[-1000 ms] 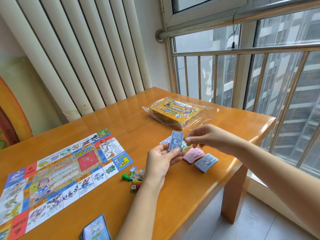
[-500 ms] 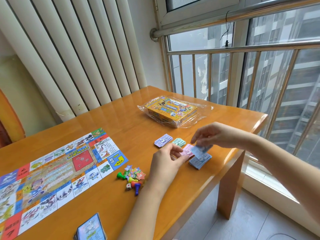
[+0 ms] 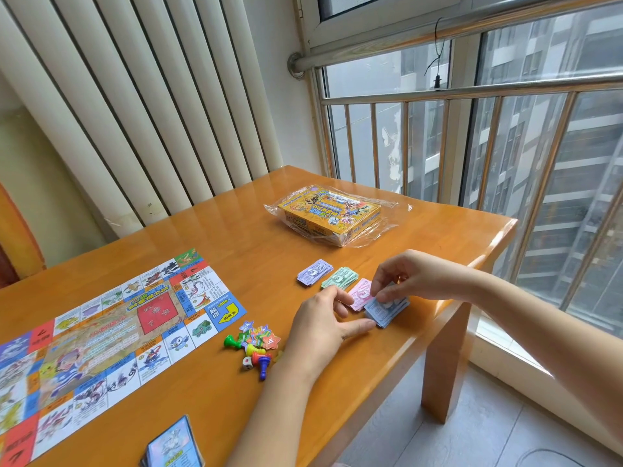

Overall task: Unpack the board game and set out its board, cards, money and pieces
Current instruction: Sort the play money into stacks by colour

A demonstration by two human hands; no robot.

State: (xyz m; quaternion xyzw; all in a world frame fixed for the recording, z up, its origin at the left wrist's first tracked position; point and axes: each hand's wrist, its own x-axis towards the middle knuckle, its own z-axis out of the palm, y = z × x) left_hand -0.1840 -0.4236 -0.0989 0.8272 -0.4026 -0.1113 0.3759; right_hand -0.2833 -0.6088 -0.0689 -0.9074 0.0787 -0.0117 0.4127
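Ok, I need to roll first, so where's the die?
Head view: the die lies beside the red pawn, between the board and the left hand.

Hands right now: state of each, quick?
Left hand: open, thumb touching the blue money stack.
Right hand: fingertips pinching the top of the blue money stack.

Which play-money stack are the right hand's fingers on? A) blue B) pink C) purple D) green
A: the right hand pinches the top of the blue play-money stack, at the near end of the row.
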